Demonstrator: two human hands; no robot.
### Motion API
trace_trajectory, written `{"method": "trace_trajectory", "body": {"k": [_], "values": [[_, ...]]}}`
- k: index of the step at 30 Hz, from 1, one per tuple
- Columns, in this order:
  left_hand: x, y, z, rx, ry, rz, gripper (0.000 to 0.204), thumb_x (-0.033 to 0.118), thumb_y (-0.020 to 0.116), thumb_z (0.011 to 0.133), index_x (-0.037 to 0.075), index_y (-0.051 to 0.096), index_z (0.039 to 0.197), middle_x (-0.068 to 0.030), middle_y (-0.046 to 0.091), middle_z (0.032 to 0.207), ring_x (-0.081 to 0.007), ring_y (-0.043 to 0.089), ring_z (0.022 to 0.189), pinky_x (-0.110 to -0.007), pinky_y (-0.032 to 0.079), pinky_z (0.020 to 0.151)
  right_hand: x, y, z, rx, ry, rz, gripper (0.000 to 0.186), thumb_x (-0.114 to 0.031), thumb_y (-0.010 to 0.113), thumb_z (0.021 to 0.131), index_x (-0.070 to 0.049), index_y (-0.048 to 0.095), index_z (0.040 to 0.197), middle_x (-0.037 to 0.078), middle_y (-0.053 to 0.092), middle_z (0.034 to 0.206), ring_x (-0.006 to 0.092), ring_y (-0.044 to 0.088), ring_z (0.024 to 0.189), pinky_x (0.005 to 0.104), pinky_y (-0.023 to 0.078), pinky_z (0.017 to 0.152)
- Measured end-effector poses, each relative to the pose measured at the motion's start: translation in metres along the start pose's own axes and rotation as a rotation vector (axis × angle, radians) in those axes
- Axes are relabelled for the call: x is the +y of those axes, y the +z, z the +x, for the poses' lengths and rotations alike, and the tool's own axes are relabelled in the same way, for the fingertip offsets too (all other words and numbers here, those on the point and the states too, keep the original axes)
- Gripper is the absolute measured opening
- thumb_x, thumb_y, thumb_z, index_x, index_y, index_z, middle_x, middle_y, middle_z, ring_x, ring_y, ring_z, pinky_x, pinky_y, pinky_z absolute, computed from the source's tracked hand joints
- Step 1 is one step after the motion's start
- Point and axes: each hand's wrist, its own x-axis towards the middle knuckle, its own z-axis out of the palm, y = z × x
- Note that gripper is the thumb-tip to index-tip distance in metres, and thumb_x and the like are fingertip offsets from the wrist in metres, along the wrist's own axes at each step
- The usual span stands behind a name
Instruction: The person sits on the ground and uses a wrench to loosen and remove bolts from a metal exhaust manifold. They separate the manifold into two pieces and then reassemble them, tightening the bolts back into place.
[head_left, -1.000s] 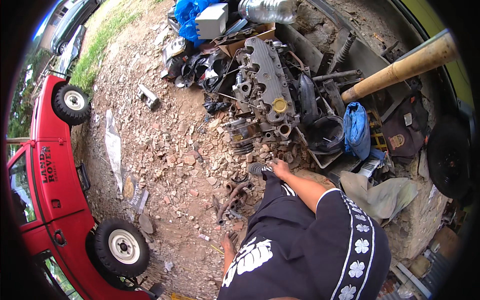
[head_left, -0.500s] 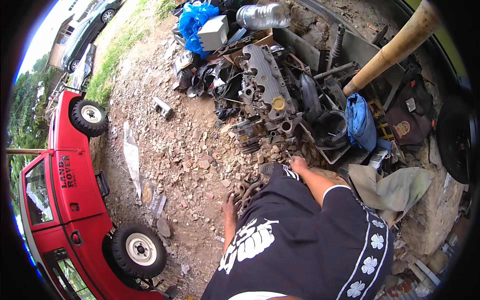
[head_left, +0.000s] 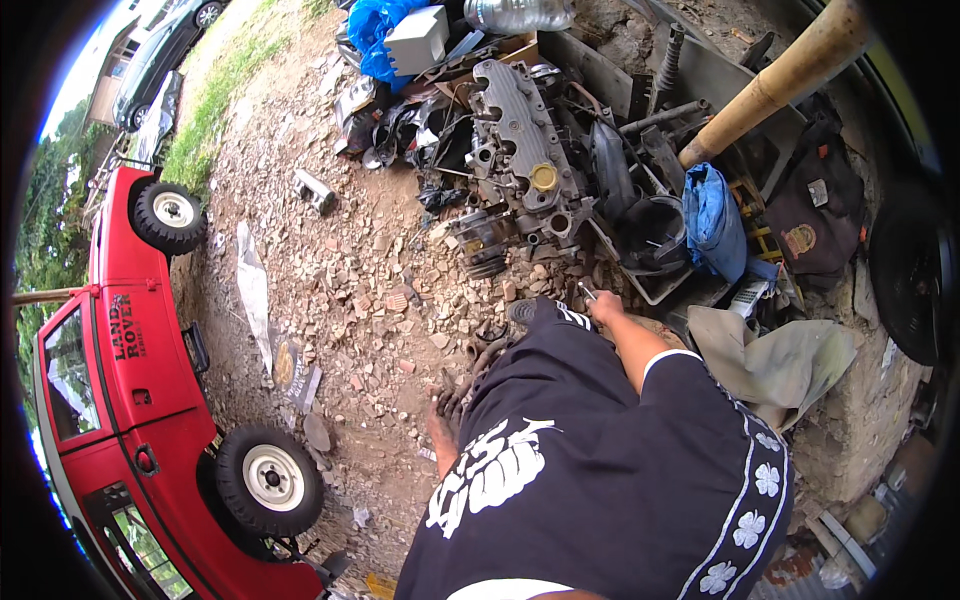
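Note:
Low beside my dark shirt, my left hand (head_left: 441, 408) is at the outer end of a rusty, branched metal pipe piece (head_left: 486, 355) that looks like an exhaust manifold. Its fingers curl against the metal, and my shirt hides much of the piece. Farther right, my right hand (head_left: 604, 306) is closed around a slim, shiny metal tool (head_left: 587, 291). Only the tool's tip shows, so its kind is unclear. Beyond both hands stands a dirty car engine (head_left: 525, 150) with a yellow oil cap (head_left: 543, 178), apart from my fingers.
A red off-road vehicle (head_left: 150, 400) is parked at the left on gravel. Beyond the engine lie a blue plastic bag (head_left: 375, 40) and a white box (head_left: 417, 40). To the right are a bamboo pole (head_left: 770, 90), blue cloth (head_left: 712, 220) and a grey sheet (head_left: 770, 360). A metal cylinder (head_left: 315, 190) rests on the stones.
The whole view has shifted slightly, so the surroundings sit higher and farther left. More of the tool's shiny tip shows at my right hand. My left hand stays at the manifold-like piece.

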Motion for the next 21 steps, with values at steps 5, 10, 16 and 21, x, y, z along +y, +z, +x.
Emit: {"method": "trace_trajectory", "body": {"k": [5, 10, 16, 21], "values": [[-0.005, 0.003, 0.003, 0.009, 0.014, -0.134, 0.047, 0.033, 0.053, 0.102, 0.002, 0.054, 0.138, -0.0161, 0.064, 0.123, -0.0289, 0.061, 0.115, -0.042, 0.047, 0.105, 0.017, -0.003, -0.015, -0.003, -0.014, -0.072, 0.035, -0.041, 0.068, 0.09, -0.016, 0.075, 0.115, 0.015, 0.073, 0.112, 0.0364, 0.068, 0.109, 0.0462, 0.052, 0.097], [-0.041, -0.006, -0.011, 0.019, 0.047, -0.284, 0.04, 0.031, 0.056, 0.101, 0.004, 0.059, 0.13, -0.0123, 0.068, 0.117, -0.0262, 0.065, 0.108, -0.042, 0.05, 0.097, 0.038, -0.002, -0.06, -0.093, -0.072, -0.108, 0.041, -0.041, 0.068, 0.089, -0.01, 0.073, 0.116, 0.019, 0.071, 0.118, 0.039, 0.065, 0.114, 0.0474, 0.05, 0.099], [-0.197, -0.055, -0.052, 0.337, -0.181, -0.719, 0.041, 0.033, 0.061, 0.097, 0.006, 0.058, 0.127, -0.011, 0.063, 0.122, -0.0263, 0.059, 0.115, -0.043, 0.048, 0.1, 0.152, -0.028, -0.114, -0.097, -0.058, -0.437, 0.047, -0.043, 0.063, 0.089, -0.012, 0.072, 0.123, 0.025, 0.068, 0.122, 0.041, 0.064, 0.115, 0.0481, 0.05, 0.099], [-0.259, -0.121, -0.158, 0.685, -0.417, -0.759, 0.039, 0.034, 0.065, 0.093, 0.008, 0.058, 0.122, -0.0094, 0.06, 0.118, -0.025, 0.059, 0.11, -0.044, 0.046, 0.103, 0.23, -0.077, -0.129, -0.304, 0.009, -0.674, 0.046, -0.047, 0.063, 0.089, -0.009, 0.076, 0.112, 0.023, 0.072, 0.111, 0.0398, 0.067, 0.112, 0.0455, 0.052, 0.097]]}}
